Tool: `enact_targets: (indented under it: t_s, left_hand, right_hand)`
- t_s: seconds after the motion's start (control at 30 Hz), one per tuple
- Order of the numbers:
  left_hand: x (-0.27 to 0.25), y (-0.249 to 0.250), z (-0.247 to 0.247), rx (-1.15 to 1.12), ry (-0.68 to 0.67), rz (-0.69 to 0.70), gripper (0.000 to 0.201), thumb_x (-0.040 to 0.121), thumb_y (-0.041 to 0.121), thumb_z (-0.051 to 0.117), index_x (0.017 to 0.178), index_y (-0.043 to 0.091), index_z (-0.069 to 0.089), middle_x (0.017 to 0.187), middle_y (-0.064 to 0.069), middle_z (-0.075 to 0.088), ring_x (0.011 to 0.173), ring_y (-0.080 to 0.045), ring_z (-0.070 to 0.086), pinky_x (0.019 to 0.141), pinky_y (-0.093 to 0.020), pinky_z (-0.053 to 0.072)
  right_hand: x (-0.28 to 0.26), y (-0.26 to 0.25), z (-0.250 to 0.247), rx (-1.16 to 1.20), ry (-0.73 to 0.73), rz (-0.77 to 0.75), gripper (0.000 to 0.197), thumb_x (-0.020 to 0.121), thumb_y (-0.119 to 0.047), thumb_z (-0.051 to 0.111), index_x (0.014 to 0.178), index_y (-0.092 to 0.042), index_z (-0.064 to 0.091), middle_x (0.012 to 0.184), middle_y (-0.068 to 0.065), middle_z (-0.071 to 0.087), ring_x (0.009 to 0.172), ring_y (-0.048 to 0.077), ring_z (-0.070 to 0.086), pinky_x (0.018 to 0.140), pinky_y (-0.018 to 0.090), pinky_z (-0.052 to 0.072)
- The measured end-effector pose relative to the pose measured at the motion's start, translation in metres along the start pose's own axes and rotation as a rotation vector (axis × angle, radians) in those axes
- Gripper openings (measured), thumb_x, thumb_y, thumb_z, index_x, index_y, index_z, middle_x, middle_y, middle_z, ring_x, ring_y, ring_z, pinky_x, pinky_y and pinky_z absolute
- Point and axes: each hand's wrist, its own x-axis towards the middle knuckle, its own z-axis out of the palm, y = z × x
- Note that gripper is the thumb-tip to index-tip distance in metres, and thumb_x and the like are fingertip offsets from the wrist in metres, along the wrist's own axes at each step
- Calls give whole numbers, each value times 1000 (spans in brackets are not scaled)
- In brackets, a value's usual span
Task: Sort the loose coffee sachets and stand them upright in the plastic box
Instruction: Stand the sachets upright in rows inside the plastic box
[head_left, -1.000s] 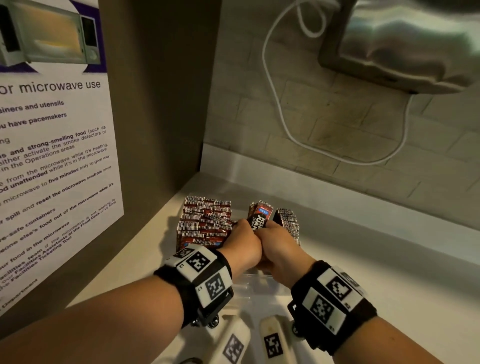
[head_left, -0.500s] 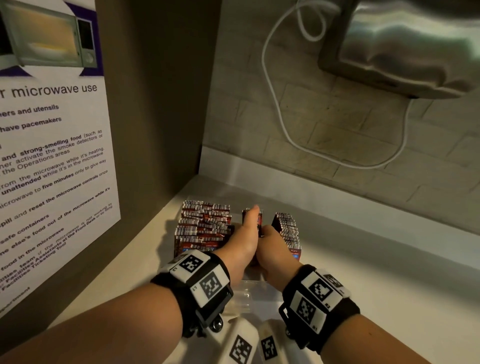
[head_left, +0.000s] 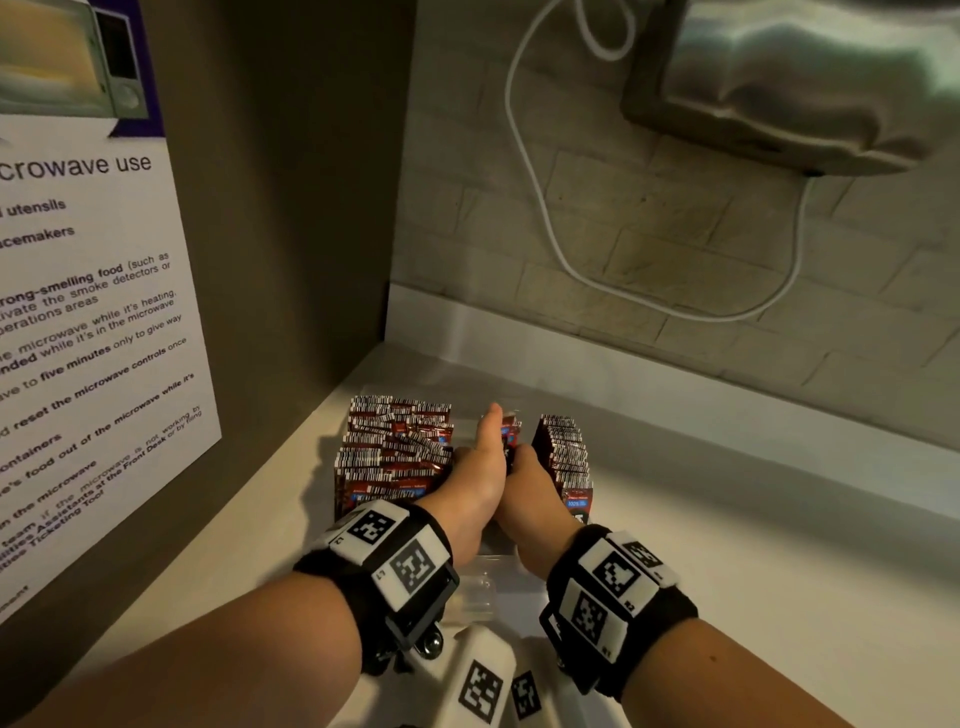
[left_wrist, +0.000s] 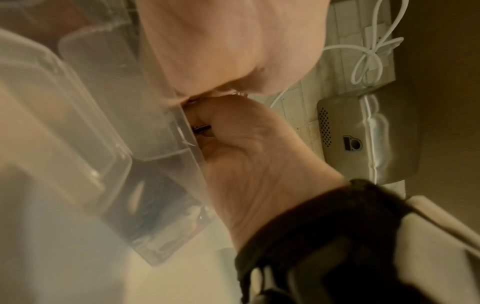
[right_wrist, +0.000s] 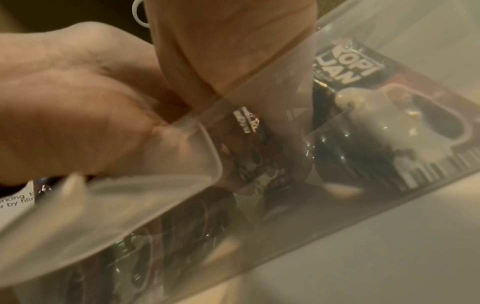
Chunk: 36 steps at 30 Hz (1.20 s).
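Two hands (head_left: 480, 467), one plastic box (left_wrist: 109, 115), three sachet rows (head_left: 395, 447), one poster (head_left: 88, 312), one cable (head_left: 545, 218).

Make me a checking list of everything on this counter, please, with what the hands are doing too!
Surface: pale countertop, set in a corner.
Job's things: clear plastic box with red-and-brown coffee sachets standing in a left block and a right row; a small bundle of sachets in the gap between.
Clutter: nothing seen.
Hands: left hand and right hand together pinch the bundle, low in the box.
Cables: white cable looping on the wall.
Surroundings: microwave-use poster; brick-pattern wall; metallic wall unit.
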Motion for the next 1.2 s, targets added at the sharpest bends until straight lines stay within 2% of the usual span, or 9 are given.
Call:
enact_targets:
  t_s: [0.07,0.13,0.2,0.37,0.53,0.73,0.9,1.07,1.2]
  left_hand:
    - [1,-2,0,-4,4,6,83,79,81,38,123,13,56,121,-18,59,111,-36,57,101,-52,45]
    - [4,-5,1,25,11,-10,85,78,82,38,124,13,57,121,-18,59,111,-36,57,101,-52,45]
    - [5,-5,1,13,14,-23,92,73,85,38,126,12,56,124,-18,59,113,-35,57,100,-51,46]
    - [6,-7,1,-13,31,-49,119,44,93,42,133,15,52,130,-15,57,116,-35,56,100,-53,46]
    - [-1,-6,-4,17,6,-4,80,80,78,43,121,11,55,124,-15,59,111,-34,59,96,-51,50]
    - [1,-11,-4,204,-2,81,103,58,87,33,128,14,55,124,-13,60,116,-33,56,103,-49,43]
    - [3,-12,-8,163,-10,126,84,80,79,36,130,13,53,128,-14,58,118,-33,55,102,-50,44]
    - [0,-10,-9,130,-17,117,74,88,71,37,129,12,54,124,-16,60,111,-35,59,93,-53,51]
    - [-3,-9,-11,102,-44,72,72,89,69,37,133,14,51,126,-16,58,112,-35,59,86,-49,54]
  right_hand:
    - [1,2,1,23,-4,15,28,90,-27,57,114,-17,48,110,7,61,106,26,59,98,49,47]
    - [3,4,1,64,-18,26,15,90,-31,57,100,-27,47,108,3,62,105,25,60,98,49,48]
    - [4,6,0,127,-41,34,10,92,-29,57,92,-30,47,105,2,63,100,23,62,94,48,51]
    - [5,10,-2,130,-86,-10,16,92,-22,59,104,-25,48,102,2,64,92,18,64,87,42,55]
    - [11,12,2,84,-30,-17,11,93,-28,56,101,-25,50,101,4,65,94,24,64,91,48,53]
    - [18,17,7,-106,3,-64,36,91,-33,56,121,-17,43,112,9,62,105,29,61,95,48,49]
    - [24,20,5,-390,51,-103,33,93,-26,56,120,-8,50,112,10,63,104,26,61,92,38,50]
    - [28,19,2,-388,131,-77,30,93,-22,54,116,-3,50,113,13,62,105,29,60,91,36,49]
    - [35,25,7,-501,125,-100,29,92,-28,56,115,-9,54,111,9,65,102,24,62,80,26,44]
